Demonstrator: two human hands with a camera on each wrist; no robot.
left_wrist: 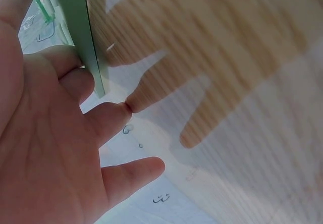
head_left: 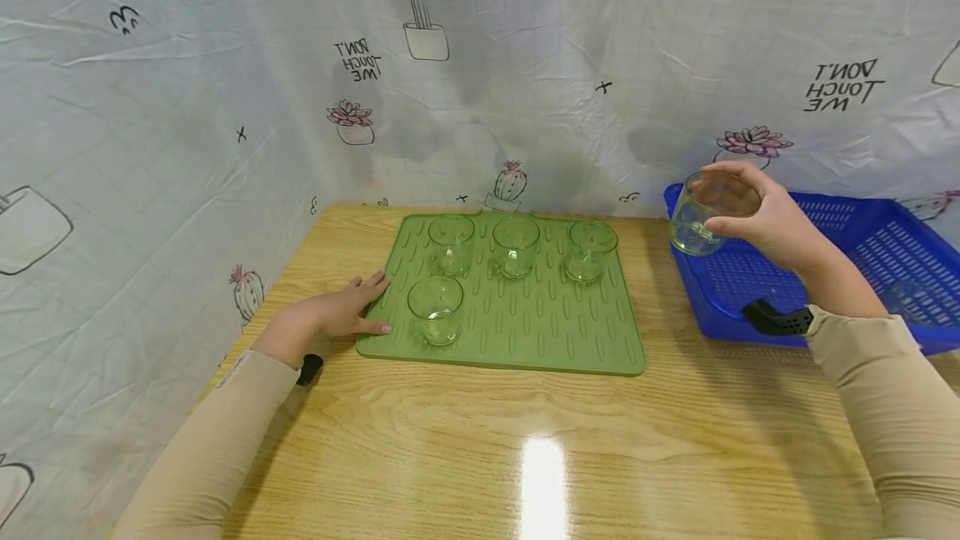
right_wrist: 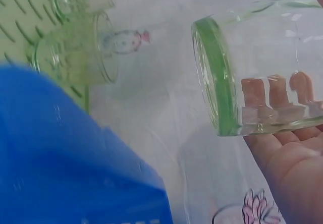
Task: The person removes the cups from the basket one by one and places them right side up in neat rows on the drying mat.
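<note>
My right hand [head_left: 780, 227] grips a clear drinking glass [head_left: 693, 227] from above, holding it in the air over the left rim of the blue basket [head_left: 708, 294]. In the right wrist view the thick green-tinted base of this glass [right_wrist: 219, 77] faces the basket side, with fingers along its wall. My left hand [head_left: 341, 307] rests, fingers spread, at the left edge of the green mat [head_left: 540, 323]. Three glasses stand upright in the mat's back row, the rightmost glass [head_left: 591, 252] somewhat apart. One glass [head_left: 437, 311] stands at front left, near my left thumb.
The wooden table [head_left: 450, 440] runs in front of the mat. A printed curtain [head_left: 525, 90] hangs close behind and to the left. Inside the basket, at its right, a faint clear glass [head_left: 903, 298] shows, partly hidden by my right forearm.
</note>
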